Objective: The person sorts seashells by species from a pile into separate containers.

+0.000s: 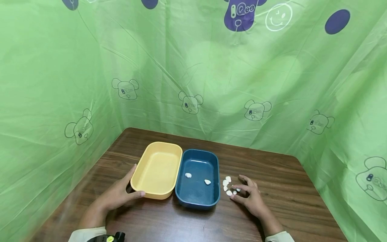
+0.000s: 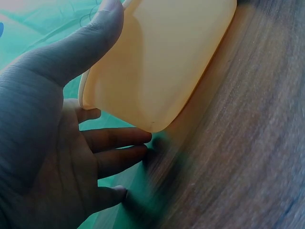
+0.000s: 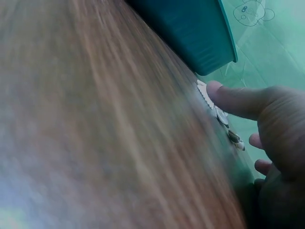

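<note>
Left grip [image 1: 119, 193] round a yellow tray [image 1: 158, 169], right grip [image 1: 251, 198] parted over white pieces [image 1: 225, 183]

Over on the left, a pale sleeve [image 1: 89, 233] leads to the left grip, clamped on the tray's near left corner, thumb along the near wall, fingers at the left wall. That tray stands upright toward the left edge of the dark wooden worktop [image 1: 272, 171]. Just beside it, on its right, is a blue tray [image 1: 198, 200], with two more pieces [image 1: 207, 182] lying well apart on its floor. Next come the white pieces, clustered loosely on the wood near the blue tray's right wall, well apart from the worktop's right edge. The right grip bends over them from the near right, thumb and forefinger apart; its thumb tip is right by one piece, though I can't tell whether they touch. Green curtain [image 1: 211, 64] with bear heads hangs beyond the left, far and right edges.
</note>
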